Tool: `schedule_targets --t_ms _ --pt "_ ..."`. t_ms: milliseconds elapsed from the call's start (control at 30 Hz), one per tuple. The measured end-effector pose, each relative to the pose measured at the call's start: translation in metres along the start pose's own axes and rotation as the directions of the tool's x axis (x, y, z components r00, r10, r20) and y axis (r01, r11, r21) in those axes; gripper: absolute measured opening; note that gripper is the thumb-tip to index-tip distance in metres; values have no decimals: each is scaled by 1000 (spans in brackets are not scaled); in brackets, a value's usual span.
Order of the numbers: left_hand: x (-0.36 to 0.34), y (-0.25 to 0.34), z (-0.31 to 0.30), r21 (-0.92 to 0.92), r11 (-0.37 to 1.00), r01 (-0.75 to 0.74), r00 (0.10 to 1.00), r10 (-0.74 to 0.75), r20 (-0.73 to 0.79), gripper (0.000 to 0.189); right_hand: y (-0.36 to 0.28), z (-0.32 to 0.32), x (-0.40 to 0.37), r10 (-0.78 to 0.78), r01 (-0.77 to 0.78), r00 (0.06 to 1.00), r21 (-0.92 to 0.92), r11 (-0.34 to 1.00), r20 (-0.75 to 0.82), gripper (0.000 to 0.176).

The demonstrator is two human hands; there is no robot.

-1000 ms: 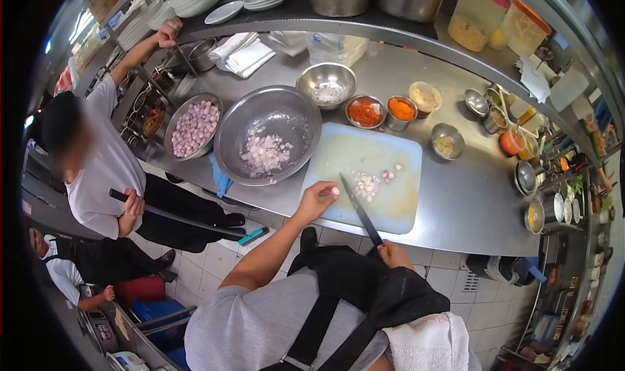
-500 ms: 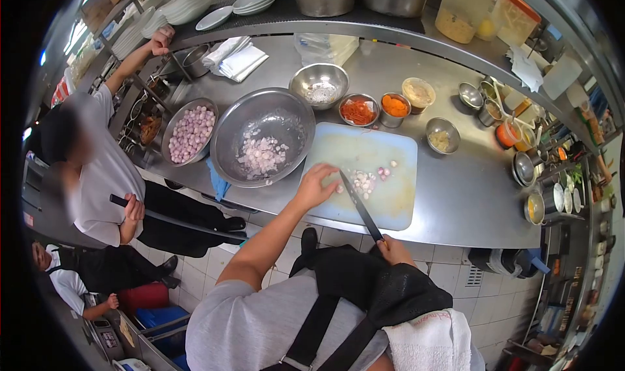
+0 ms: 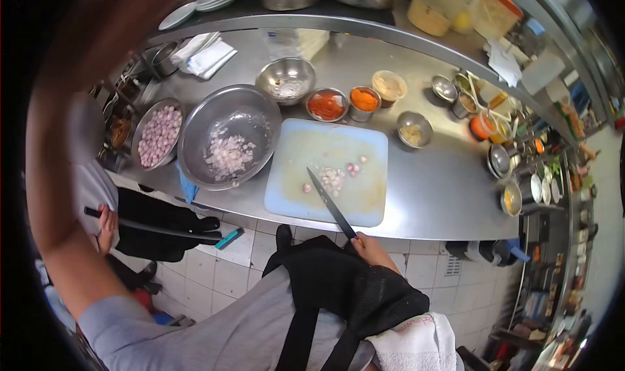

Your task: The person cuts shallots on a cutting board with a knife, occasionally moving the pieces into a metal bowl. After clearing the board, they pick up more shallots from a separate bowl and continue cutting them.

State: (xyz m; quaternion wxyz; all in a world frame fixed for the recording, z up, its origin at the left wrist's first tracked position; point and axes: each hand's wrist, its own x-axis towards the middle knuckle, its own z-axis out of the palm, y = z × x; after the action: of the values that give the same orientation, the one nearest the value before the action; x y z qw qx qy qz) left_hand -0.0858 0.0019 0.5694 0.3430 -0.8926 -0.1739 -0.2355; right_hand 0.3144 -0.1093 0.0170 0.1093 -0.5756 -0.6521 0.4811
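Observation:
In my right hand (image 3: 372,248), closed round the handle, is a kitchen knife (image 3: 335,209). Its dark blade lies across the cutting board (image 3: 286,195), pointing away and to the left. Beside the blade is a pile of chopped shallots (image 3: 333,181), and a few shallot pieces (image 3: 353,168) lie to its right. One shallot (image 3: 306,188) sits left of the knife. My left hand (image 3: 107,32) is raised high at the upper left, close to the camera; motion blur smears its fingers. Left of the board stands a large metal bowl (image 3: 195,120) holding chopped shallots (image 3: 230,155).
A bowl of whole shallots (image 3: 158,136) stands at the left, near a co-worker's hand (image 3: 107,228) holding a long dark object. Bowls of shredded red food (image 3: 325,105) and orange food (image 3: 364,100) sit behind the board. A shelf edge (image 3: 325,23) overhangs the counter.
My left hand has left the board and swung up to the upper left, near the camera. My right hand still holds the knife. The view has shifted right.

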Motion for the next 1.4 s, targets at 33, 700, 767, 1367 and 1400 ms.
schedule_targets --t_ms 33,700,767,1367,1400 --pt "-55 -15 -34 118 985 124 976 -143 165 24 0 0 -1 8 -7 1000 24 1000 -11 33" --pt "-149 196 330 -745 210 634 562 -786 257 9 -28 6 5 102 -103 995 -85 991 -13 35" --pt "-189 233 342 -677 150 721 514 -772 375 8 -25 7 5 49 -53 998 -99 994 -44 32" --pt "-254 294 387 -647 314 695 693 -532 486 13 -53 3 -7 -56 5 991 -380 925 -123 24" --pt "-255 296 387 -649 302 698 688 -533 492 12 -53 7 -4 -50 5 992 -367 930 -113 24"
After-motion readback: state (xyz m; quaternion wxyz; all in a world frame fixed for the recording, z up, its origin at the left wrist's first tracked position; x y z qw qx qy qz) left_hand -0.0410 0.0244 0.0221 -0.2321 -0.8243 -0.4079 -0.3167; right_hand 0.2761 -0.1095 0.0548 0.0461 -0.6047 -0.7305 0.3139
